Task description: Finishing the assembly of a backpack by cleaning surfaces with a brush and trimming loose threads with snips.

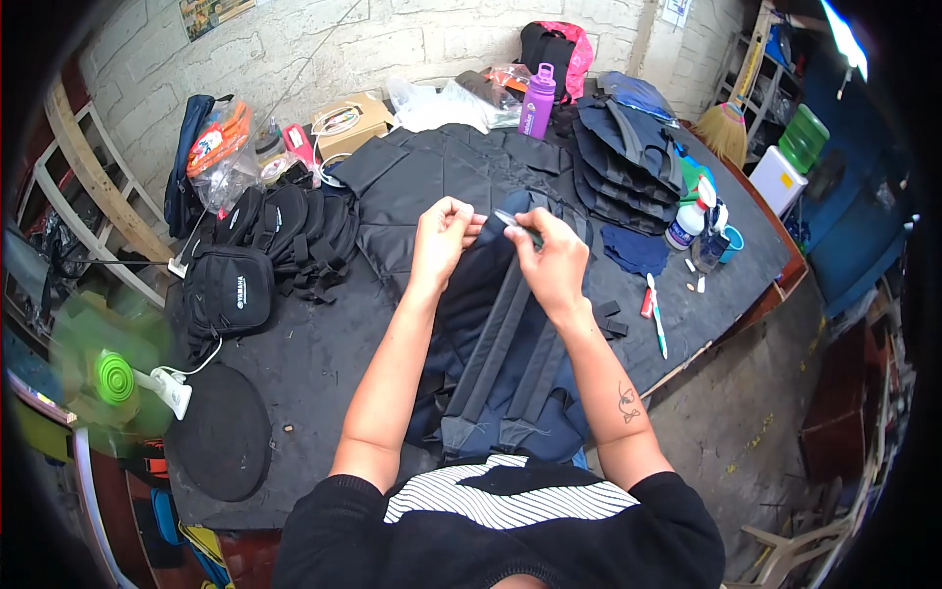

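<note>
A dark navy backpack [469, 285] with two padded straps [488, 353] lies on the table right before me, its lower end close to my body. Loose threads show at the strap ends. My right hand [555, 257] is closed on a small dark tool with a silvery tip [504, 217], held over the upper part of the backpack. The tool's exact kind is too small to tell. Just left of that tip, my left hand [444, 239] is closed in a pinch. Whatever lies between its fingertips is too fine to make out.
Small black bags [231, 290] are piled at left, near a green fan [116, 378] and a round black piece [218, 432]. Stacked dark panels [628, 162], a purple bottle [537, 101], a spray bottle [690, 218] and a toothbrush [658, 322] lie farther off. The table edge [687, 363] runs along the right.
</note>
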Demonstrator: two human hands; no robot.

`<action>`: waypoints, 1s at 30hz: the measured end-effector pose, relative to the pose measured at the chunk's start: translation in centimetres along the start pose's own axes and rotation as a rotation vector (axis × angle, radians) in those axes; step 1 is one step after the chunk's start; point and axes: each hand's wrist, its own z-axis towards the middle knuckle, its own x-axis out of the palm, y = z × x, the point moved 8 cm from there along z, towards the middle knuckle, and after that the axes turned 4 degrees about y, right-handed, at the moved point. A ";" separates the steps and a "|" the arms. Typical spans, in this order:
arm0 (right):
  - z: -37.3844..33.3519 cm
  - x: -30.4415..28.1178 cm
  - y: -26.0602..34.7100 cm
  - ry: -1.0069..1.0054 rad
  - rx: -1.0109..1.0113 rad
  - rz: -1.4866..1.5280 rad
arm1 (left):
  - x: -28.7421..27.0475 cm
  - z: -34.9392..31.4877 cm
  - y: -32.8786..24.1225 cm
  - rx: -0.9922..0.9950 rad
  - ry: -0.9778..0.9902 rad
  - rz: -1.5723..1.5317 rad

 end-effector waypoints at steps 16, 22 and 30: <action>-3.9 3.5 -4.8 0.108 0.411 0.405 | -2.3 0.5 2.2 -0.003 -0.089 0.121; -1.8 1.7 -1.1 0.078 0.152 0.132 | -1.6 0.0 1.4 0.016 -0.073 0.127; -2.6 2.8 -0.6 0.149 0.143 0.074 | -2.1 -1.1 4.5 -0.264 0.265 0.188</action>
